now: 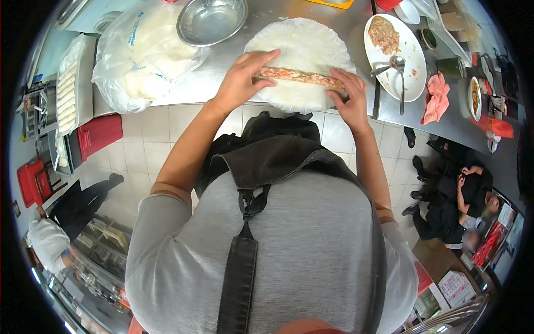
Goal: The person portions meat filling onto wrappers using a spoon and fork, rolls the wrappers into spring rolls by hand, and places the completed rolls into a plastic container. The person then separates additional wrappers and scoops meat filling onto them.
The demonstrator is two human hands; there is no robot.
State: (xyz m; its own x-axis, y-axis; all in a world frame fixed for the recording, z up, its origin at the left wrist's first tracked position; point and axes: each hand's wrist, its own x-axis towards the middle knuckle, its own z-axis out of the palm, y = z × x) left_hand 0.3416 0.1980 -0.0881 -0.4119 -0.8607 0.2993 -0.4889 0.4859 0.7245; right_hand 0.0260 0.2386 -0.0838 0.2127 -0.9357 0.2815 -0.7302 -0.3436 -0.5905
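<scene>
Progress: filling strip (303,77) is laid out as one narrow line across the round white sheet (300,42), which lies flat on the steel tabletop (357,22), its near edge at the tabletop's front edge. Sheet is open; no fold covers the visible length of the strip. Judged an intermediate stage: filling placed, wrapping not done.

Left hand (240,79): at the strip's left end, grip spread, fingers to the far side, thumb to the near side. Right hand (354,96): at the right end, grip likewise spread about it, thumb apart from the fingers. Pressure on the filling: cannot tell.

Containers:
- Oval dish (417,83), right: mound of the same-looking filling (384,34) at its far end, smears elsewhere, spoons (402,86) resting in it. Stock remains.
- Metal bowl (184,28), beyond the left hand: no contents made out.
- Clear plastic bag (119,92), left: pale, sheet-like contents, partly obscured.
- Tray (84,94), far left: pale rolls (68,92) in a row; possibly completed pieces.
- Small dish (476,115), far right: orange-brown contents, unidentified.
</scene>
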